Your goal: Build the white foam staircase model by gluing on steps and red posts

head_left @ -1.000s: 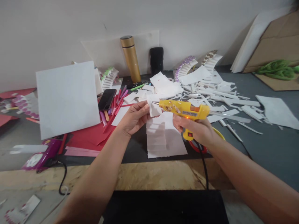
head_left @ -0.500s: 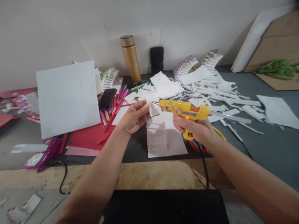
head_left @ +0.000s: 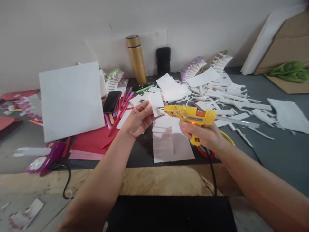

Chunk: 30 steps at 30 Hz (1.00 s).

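– White piece [head_left: 156,104] has tipped and ridden up a bit since the earlier frame, and our left hand [head_left: 138,119] eased slightly away from the gun [head_left: 190,113]. Gun's about where it was.

– Hands, quick?

– Left has the white piece pinched, thumb against fingers, most of it sticking out past the tips. Right hand [head_left: 202,132] is wrapped round the gun's grip, its index finger partly hidden, so we can't tell if the trigger's squeezed.

– Nozzle [head_left: 161,108] touching?

– Can't tell. It overlaps the white piece, just right of our left fingertips. No glue we can make out.

– Doing it well?

– We'd hold the gun steady, move the white piece under the nozzle and lay one thin, even line. Fingertips well off the metal: orange light [head_left: 193,122] is on, so we'd treat it as hot. Light pinch, or it may crease.

– Around us?

– Sheet [head_left: 182,145] below and between the hands, strips [head_left: 163,138] on it. Scraps [head_left: 225,95] beyond the right hand. Phone [head_left: 112,102] left of and beyond the left hand, red paper [head_left: 89,141] left of that wrist. Cord [head_left: 213,178] hangs below the right hand; best kept slack.
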### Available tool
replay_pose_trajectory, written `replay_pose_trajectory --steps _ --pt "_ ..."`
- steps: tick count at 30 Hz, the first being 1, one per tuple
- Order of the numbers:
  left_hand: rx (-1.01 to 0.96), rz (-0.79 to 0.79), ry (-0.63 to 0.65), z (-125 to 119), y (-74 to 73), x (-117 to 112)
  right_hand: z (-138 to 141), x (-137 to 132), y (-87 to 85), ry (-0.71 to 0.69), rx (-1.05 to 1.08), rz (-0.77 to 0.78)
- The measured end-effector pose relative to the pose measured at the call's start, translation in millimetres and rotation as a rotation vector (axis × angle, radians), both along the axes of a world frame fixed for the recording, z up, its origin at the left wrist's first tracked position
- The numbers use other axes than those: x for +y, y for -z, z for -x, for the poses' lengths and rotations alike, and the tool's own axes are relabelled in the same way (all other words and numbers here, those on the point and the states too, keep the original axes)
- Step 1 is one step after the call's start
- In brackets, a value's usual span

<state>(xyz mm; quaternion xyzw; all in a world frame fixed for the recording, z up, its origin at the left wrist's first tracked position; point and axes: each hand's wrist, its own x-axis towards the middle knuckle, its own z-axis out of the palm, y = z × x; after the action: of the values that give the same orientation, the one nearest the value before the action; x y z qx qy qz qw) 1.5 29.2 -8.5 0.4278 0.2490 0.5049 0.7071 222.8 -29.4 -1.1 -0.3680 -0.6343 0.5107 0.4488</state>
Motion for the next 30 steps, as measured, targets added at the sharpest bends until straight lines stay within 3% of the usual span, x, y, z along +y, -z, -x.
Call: replay_pose_trajectory --steps 10,30 --pt "-0.029 0.024 -0.037 1.1 -1.2 0.9 0.4 -0.9 0.0 -0.050 0.021 -0.006" --pt "-0.037 0.005 -0.144 0.5 0.3 3.9 1.9 -1.4 -0.4 0.001 -0.004 0.016"
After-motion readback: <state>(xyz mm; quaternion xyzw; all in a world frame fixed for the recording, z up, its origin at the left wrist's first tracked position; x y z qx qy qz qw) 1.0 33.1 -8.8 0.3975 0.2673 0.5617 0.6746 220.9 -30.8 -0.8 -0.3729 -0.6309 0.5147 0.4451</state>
